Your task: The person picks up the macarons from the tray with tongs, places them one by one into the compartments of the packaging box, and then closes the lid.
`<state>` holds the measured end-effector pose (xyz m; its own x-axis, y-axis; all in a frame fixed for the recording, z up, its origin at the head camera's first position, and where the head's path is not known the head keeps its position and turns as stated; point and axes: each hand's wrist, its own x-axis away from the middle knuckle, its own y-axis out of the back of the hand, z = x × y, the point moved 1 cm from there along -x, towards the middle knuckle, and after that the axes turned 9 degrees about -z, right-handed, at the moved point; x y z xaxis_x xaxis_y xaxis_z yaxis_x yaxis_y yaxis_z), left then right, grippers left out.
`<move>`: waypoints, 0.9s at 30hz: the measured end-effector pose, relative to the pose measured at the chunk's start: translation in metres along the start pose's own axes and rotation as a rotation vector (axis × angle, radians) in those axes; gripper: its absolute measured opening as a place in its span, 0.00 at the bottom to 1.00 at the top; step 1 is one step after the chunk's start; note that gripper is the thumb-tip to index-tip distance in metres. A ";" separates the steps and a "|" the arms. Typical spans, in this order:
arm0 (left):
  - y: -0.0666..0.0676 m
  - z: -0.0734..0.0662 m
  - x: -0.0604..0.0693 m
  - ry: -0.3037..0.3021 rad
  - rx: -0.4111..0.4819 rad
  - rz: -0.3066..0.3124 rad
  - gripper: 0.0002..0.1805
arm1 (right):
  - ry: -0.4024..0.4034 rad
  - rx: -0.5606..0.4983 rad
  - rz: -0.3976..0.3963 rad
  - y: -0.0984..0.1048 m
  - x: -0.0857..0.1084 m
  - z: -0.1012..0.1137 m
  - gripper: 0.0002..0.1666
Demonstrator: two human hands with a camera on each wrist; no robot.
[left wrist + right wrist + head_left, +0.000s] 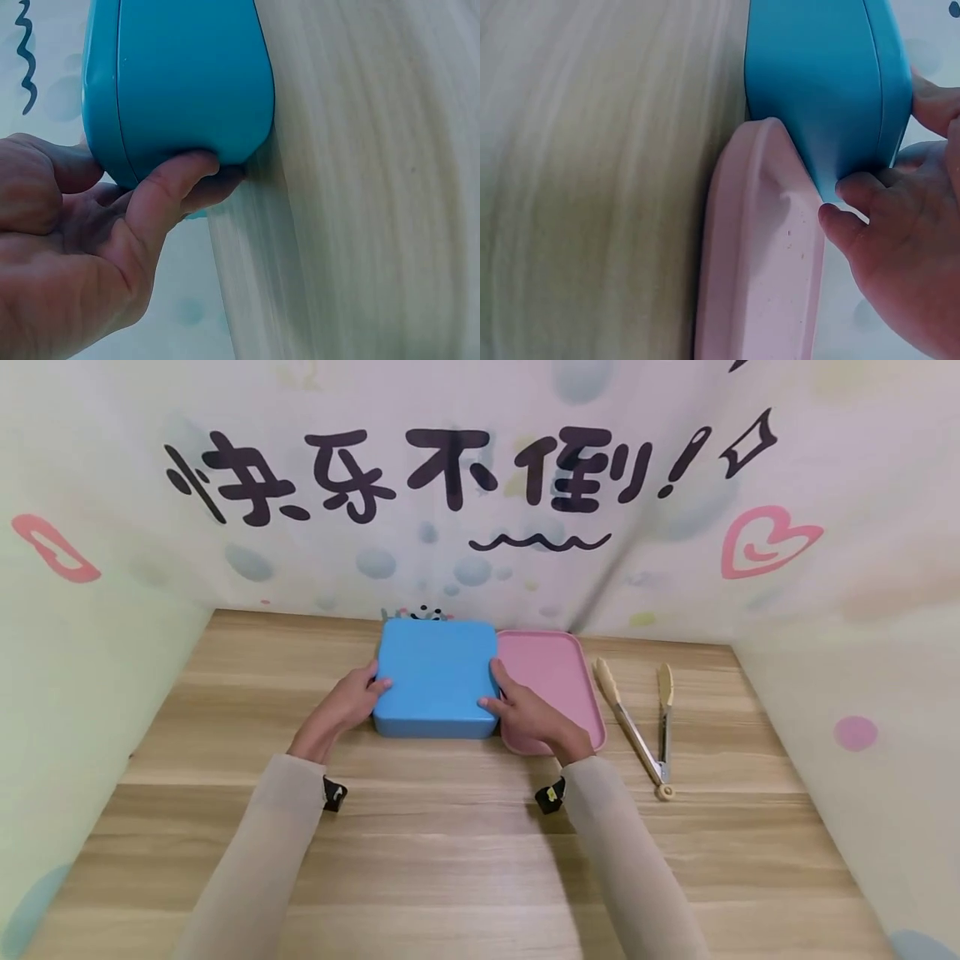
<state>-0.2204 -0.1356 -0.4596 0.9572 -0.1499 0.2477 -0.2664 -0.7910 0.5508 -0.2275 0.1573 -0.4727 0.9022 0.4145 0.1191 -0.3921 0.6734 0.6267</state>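
A blue lidded box (438, 672) is on the wooden table toward the back, with a seam below its lid showing in both wrist views. My left hand (352, 696) grips its left side, thumb over the top edge and fingers bent against the side wall (191, 82). On the opposite side my right hand (528, 706) holds the box, its thumb on the top edge and its fingers along the side wall (817, 82). Right beside the box lies a pink tray (551, 681), under my right hand. The box's underside is hidden.
Wooden tongs (633, 731) with metal arms lie spread apart to the right of the tray. A printed wall sheet (450, 568) rises behind the table (420, 843), and pale side walls stand at left and right.
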 end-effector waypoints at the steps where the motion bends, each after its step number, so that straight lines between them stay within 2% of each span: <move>1: 0.000 0.001 0.001 0.002 -0.002 -0.001 0.35 | 0.001 -0.001 0.003 -0.001 -0.001 0.000 0.48; 18: -0.004 0.011 -0.007 0.034 0.043 0.007 0.35 | -0.039 -0.029 0.019 -0.007 -0.007 -0.011 0.48; 27: 0.000 0.017 -0.004 0.036 0.047 0.008 0.35 | 0.025 -0.025 0.017 -0.015 -0.010 -0.005 0.48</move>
<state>-0.2220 -0.1452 -0.4743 0.9500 -0.1362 0.2808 -0.2680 -0.8171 0.5104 -0.2314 0.1465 -0.4875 0.8907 0.4409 0.1106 -0.4123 0.6811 0.6050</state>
